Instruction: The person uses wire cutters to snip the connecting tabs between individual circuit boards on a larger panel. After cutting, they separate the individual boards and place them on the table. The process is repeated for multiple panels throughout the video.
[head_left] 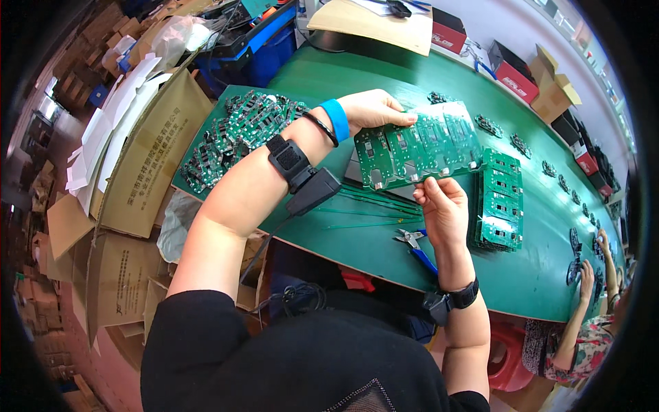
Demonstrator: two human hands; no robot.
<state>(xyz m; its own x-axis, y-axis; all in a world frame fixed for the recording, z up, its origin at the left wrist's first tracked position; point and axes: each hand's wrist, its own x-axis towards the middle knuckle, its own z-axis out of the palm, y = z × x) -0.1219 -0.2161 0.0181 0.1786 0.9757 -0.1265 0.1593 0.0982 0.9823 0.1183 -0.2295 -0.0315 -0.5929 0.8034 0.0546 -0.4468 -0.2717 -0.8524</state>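
Above the green table I hold up a green circuit board panel (419, 147) made of several joined boards. My left hand (374, 111) pinches its far upper edge, thumb on top. At the near lower edge, the thumb and fingers of my right hand (443, 202) close on the same panel. A stack of similar green panels (499, 199) stands just right of my right hand. Blue-handled cutting pliers (416, 246) lie left of my right wrist, their jaws apart. Thin green strips (371, 207) lie on the table below the panel.
A large heap of small circuit boards (240, 127) covers the table's left end. Small clusters of parts (519, 145) line the far side. A co-worker's hands (587, 278) are at the right. Cardboard boxes (147, 172) crowd the left, and a red stool (508, 360) stands at lower right.
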